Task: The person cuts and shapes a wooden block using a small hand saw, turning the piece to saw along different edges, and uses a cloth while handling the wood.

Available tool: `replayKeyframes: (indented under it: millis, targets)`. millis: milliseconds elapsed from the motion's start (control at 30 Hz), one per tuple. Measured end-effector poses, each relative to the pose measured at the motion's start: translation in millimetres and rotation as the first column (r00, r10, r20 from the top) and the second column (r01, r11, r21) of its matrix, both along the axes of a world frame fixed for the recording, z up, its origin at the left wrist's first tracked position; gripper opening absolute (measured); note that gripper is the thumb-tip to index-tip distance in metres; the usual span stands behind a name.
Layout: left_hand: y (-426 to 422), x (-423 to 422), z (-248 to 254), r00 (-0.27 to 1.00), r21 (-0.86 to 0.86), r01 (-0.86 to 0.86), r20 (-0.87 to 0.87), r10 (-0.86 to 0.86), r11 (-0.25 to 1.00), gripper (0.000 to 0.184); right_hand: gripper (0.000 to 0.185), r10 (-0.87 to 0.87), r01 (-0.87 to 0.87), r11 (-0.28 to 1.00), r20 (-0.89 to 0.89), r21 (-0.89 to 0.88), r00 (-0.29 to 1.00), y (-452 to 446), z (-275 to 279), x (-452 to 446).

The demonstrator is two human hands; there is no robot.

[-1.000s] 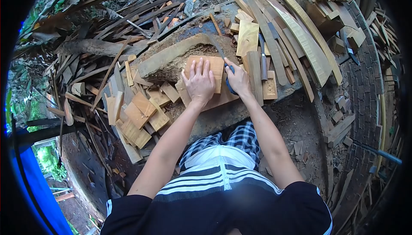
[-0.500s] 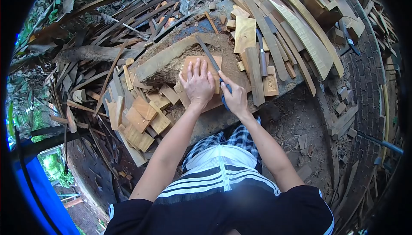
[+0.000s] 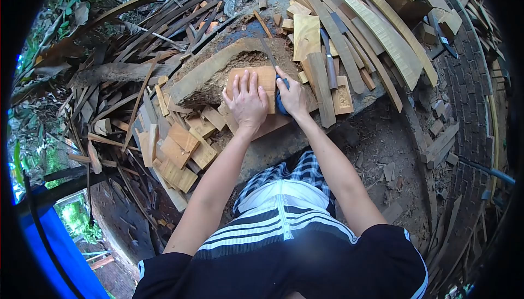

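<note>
My left hand [image 3: 249,102] lies flat on a square wooden block [image 3: 266,76], its fingers spread over the top face. Beneath that block is another piece of wood [image 3: 273,126] on the worn log. In my right hand [image 3: 292,98] is a narrow-bladed hand saw [image 3: 268,52] with a blue handle. The blade points away from me beside the block's right edge; its teeth are too small to make out. My fingers wrap round the handle and partly hide it.
Offcuts [image 3: 183,143] are heaped at the left. On the right lie a chisel [image 3: 331,70], a pale board [image 3: 307,36] and long curved planks [image 3: 376,23]. A hammer-like tool [image 3: 447,47] rests farther right, near the brick paving [image 3: 470,97].
The saw has turned to lie more nearly along the block's right edge, and its tip reaches farther away from me. My left hand stays on the block. The view has shifted slightly.
</note>
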State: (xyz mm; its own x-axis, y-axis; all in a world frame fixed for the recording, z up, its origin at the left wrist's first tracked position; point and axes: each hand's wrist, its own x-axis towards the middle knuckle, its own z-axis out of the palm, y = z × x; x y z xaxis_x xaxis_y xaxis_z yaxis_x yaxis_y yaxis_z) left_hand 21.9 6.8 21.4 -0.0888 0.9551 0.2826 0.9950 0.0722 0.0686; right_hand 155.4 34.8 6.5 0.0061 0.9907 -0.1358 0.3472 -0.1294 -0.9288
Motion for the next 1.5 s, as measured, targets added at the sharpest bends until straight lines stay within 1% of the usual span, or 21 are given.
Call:
replayKeyframes:
  millis: [67, 100, 167, 300, 367, 467, 533, 633, 700, 833, 867, 900, 967, 1000, 1033, 1100, 1233, 1333, 1367, 1433, 1500]
  targets:
    - [1.7, -0.1, 0.4, 1.000, -0.010, -0.004, 0.006, 0.004, 1.000, 0.043, 0.041, -0.004, 0.003, 0.999, 0.001, 0.051, 1.000, -4.3, -3.2, 0.7]
    - [5.0, 0.6, 0.4, 1.000, -0.003, 0.005, 0.006, -0.005, 1.000, 0.043, 0.042, 0.031, -0.031, 0.999, 0.002, 0.011, 1.000, -17.9, 11.4, 3.5]
    - [2.5, -0.7, -1.8, 0.999, -0.013, 0.004, 0.047, -0.003, 1.000, 0.045, 0.042, 0.023, -0.014, 0.991, -0.066, 0.133, 0.998, -43.2, 5.2, 3.1]
    - [2.0, 0.3, 2.3, 0.999, -0.010, 0.005, 0.033, -0.005, 1.000, 0.044, 0.042, -0.042, 0.041, 0.999, -0.093, -0.012, 0.995, -7.4, -14.1, 0.4]
    - [0.9, -0.5, 2.1, 1.000, 0.003, 0.007, 0.029, -0.007, 1.000, 0.044, 0.042, -0.014, 0.018, 0.985, 0.022, -0.171, 1.000, 15.1, -16.4, 3.9]
    - [2.1, -1.0, 1.0, 1.000, -0.009, 0.007, 0.029, -0.007, 1.000, 0.043, 0.041, 0.000, -0.001, 0.991, -0.009, -0.134, 1.000, 9.2, -29.6, 14.3]
    - [0.3, -2.4, 0.0, 0.999, 0.001, 0.024, 0.047, -0.024, 1.000, 0.042, 0.041, -0.037, 0.040, 0.999, -0.113, 0.030, 0.993, -4.0, -37.8, 17.0]
    - [0.0, -5.8, 0.3, 0.995, 0.054, 0.048, 0.089, -0.053, 0.997, 0.040, 0.040, -0.035, 0.036, 0.999, -0.065, 0.008, 0.997, -10.8, -15.2, 26.9]
    - [-0.4, -8.6, 0.9, 0.989, 0.050, 0.114, 0.091, -0.118, 0.992, 0.038, 0.041, 0.051, -0.051, 0.998, 0.007, 0.028, 0.999, -7.9, -10.2, 33.1]
    - [-1.5, -17.3, 3.4, 0.977, 0.081, 0.176, 0.109, -0.184, 0.981, 0.033, 0.042, 0.153, -0.155, 0.988, -0.043, -0.029, 0.987, -3.3, -8.0, 48.3]
    - [-1.6, -26.4, -5.6, 0.963, -0.048, 0.237, 0.144, -0.228, 0.970, 0.051, 0.042, 0.126, -0.128, 0.992, -0.080, -0.011, 0.989, -5.4, -14.5, 50.5]
    - [-5.4, -22.2, -1.9, 0.967, -0.032, 0.219, 0.143, -0.212, 0.975, 0.051, 0.042, 0.097, -0.096, 0.995, -0.119, 0.009, 0.988, -6.3, -19.7, 53.1]
    - [-19.8, -0.7, 4.5, 0.970, 0.192, -0.045, 0.242, -0.003, 0.980, 0.092, 0.042, 0.089, -0.095, 0.995, -0.139, -0.031, 0.986, -10.3, -16.3, 58.7]
    - [-25.0, 5.6, 6.0, 0.942, -0.016, -0.158, 0.297, 0.156, 0.987, 0.131, 0.042, 0.077, -0.081, 0.996, -0.135, -0.027, 0.988, -14.5, -8.0, 61.4]
    - [-28.4, 8.7, 7.1, 0.940, -0.019, -0.162, 0.302, 0.160, 0.987, 0.131, 0.042, 0.062, -0.066, 0.997, -0.128, -0.027, 0.990, -18.5, -2.9, 63.6]
    - [-33.7, 14.4, 11.6, 0.902, -0.188, -0.246, 0.314, 0.295, 0.951, 0.136, 0.042, 0.082, -0.080, 0.997, -0.137, 0.018, 0.987, -18.3, -6.6, 69.0]
    - [-27.8, 6.9, 15.3, 0.903, -0.305, -0.232, 0.285, 0.321, 0.924, 0.135, 0.043, 0.091, -0.087, 0.995, -0.120, 0.039, 0.989, -16.3, 4.1, 72.2]
    - [-35.8, -28.1, 21.4, 0.967, -0.296, 0.108, 0.251, -0.032, 0.949, 0.127, 0.042, 0.093, -0.085, 0.994, -0.140, 0.061, 0.986, -12.8, 0.5, 70.1]
    - [-37.2, -39.1, 21.2, 0.969, -0.295, 0.099, 0.245, -0.024, 0.950, 0.127, 0.042, 0.097, -0.087, 0.994, -0.155, 0.068, 0.983, -12.9, -3.0, 67.4]
    - [-34.4, -61.1, 21.9, 0.906, -0.285, 0.403, 0.260, -0.335, 0.870, 0.128, 0.042, 0.136, -0.128, 0.990, -0.140, 0.067, 0.981, -20.0, 6.7, 60.1]
    - [-19.2, -87.1, 26.3, 0.854, -0.356, 0.516, 0.277, -0.440, 0.779, 0.131, 0.042, 0.175, -0.169, 0.984, -0.112, 0.065, 0.978, -26.7, 9.5, 56.4]
